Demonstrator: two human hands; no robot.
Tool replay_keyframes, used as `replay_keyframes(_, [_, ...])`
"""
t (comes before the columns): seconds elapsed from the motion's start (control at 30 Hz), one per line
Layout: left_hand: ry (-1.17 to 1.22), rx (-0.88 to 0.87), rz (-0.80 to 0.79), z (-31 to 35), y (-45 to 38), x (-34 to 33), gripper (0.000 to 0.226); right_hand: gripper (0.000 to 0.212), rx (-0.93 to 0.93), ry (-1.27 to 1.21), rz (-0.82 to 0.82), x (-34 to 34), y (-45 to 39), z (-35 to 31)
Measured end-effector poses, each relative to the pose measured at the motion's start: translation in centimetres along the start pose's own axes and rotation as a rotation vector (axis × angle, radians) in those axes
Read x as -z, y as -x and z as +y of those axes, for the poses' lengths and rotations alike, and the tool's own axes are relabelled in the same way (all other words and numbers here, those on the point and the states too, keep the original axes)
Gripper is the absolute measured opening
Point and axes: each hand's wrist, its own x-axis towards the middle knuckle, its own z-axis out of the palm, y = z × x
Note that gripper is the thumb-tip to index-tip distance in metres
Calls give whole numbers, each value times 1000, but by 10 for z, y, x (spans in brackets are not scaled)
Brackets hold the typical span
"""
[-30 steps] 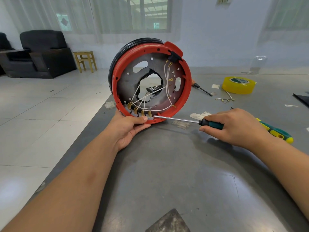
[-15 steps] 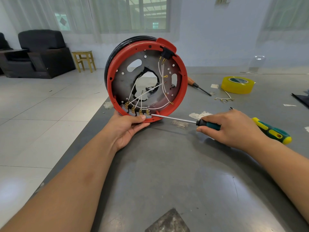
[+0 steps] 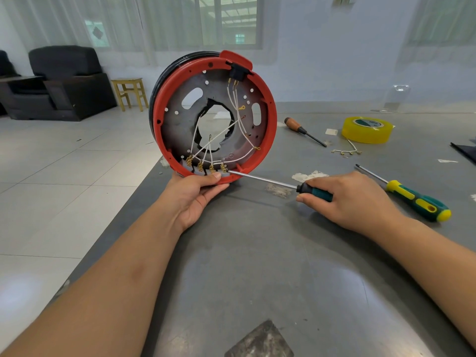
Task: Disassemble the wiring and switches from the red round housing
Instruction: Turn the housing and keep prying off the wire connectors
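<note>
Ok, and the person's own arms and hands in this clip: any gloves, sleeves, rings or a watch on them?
Nothing is worn. Both hands, left and right, are bare: no gloves and no rings on the fingers that show. Both forearms are bare right to the frame edge, with no sleeve, watch, bracelet or marking in view.

Grey metal table (image 3: pixel 257 266), scuffed, with pale residue patches. Lying on it: yellow tape roll (image 3: pixel 367 130) at 2 o'clock; just beside it, nearer, a short white wire piece with brass terminals (image 3: pixel 347 150). Wooden-handled screwdriver (image 3: pixel 304 131) at 1 o'clock. Green-and-yellow screwdriver (image 3: pixel 414 199) at 3 o'clock. Small paper scraps (image 3: pixel 331 131) scattered near the tape. Dark patch (image 3: pixel 260 341) at 6 o'clock.
</note>
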Motion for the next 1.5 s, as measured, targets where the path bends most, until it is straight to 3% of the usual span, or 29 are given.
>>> replay_keyframes(0.37, [48,26,-6,-2,4,-3,40,51,-64,-76,-6,-3,-3,-12])
replay_keyframes(0.63, [7,22,-14,-2,5,-4,46,75,-24,-41,-3,12,-3,7])
replay_keyframes(0.93, [-3,16,-25,-1,7,-4,59,69,21,33,13,14,-5,16])
replay_keyframes(1.23, [-9,32,-42,-1,7,-3,57,69,51,108,-3,13,-6,16])
replay_keyframes(1.5, [-14,20,-61,-2,5,-2,59,46,67,320,-166,20,-12,2])
